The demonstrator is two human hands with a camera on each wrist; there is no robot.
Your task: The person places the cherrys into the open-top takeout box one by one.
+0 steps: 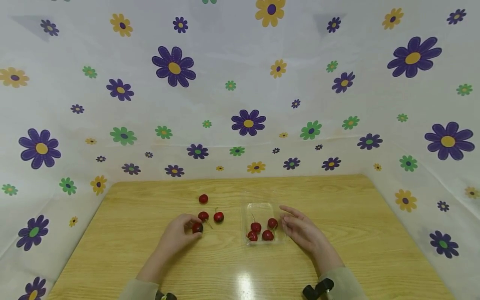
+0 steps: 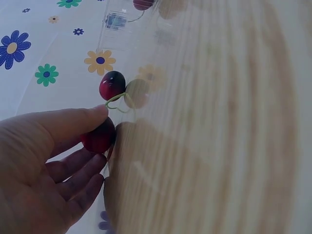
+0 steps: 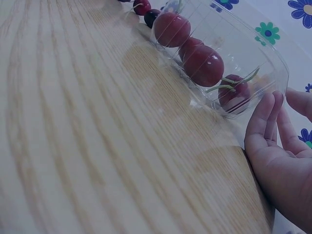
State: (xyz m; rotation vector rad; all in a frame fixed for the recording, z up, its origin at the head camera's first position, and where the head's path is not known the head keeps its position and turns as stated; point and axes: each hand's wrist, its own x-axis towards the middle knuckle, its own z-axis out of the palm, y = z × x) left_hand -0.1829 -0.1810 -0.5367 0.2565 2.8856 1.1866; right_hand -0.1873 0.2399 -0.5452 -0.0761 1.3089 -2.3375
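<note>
The wooden table (image 1: pixel 217 266) runs off the bottom edge. At lower centre sits a clear tray (image 1: pixel 259 208), rim hard to see; beside it, perhaps touching, the right hand (image 1: pixel 304 233) holds nothing, fingers loosely extended. Left of centre, the left hand (image 1: pixel 178 234) pinches a part-hidden dark cherry (image 1: pixel 197 227); three loose cherries (image 1: pixel 218 217) lie near, four cherries (image 1: pixel 268 235) inside the tray.

On the wooden table (image 1: pixel 221 266), a dark red cherry (image 1: pixel 197 227) is pinched between the thumb and fingers of the left hand (image 1: pixel 178 234), with three loose cherries (image 1: pixel 218 217) scattered near it. Four cherries (image 1: pixel 268 235) are held in a clear plastic tray (image 1: pixel 259 208), grouped toward its near end. Its right edge is flanked by the right hand (image 1: pixel 303 231). The table is surrounded by flower-printed cloth (image 1: pixel 210 98).
</note>
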